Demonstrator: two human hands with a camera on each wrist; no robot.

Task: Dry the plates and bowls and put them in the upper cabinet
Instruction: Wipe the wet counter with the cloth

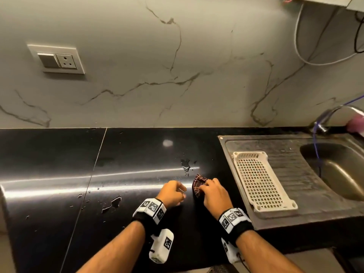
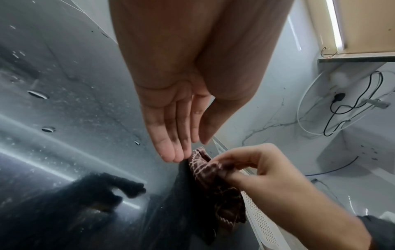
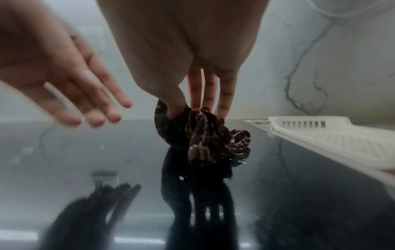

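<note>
Plates, bowls not appearing in view; drying rack probably sitting empty, right of hands. Right hand pinching bunched cloth over countertop; left hand hanging relaxed, holding nothing, just beside.

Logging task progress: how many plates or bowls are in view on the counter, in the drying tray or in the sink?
0. The drying tray holds nothing, the counter carries only water drops and the cloth gripped by the right hand. The sink is partly out of frame.
</note>
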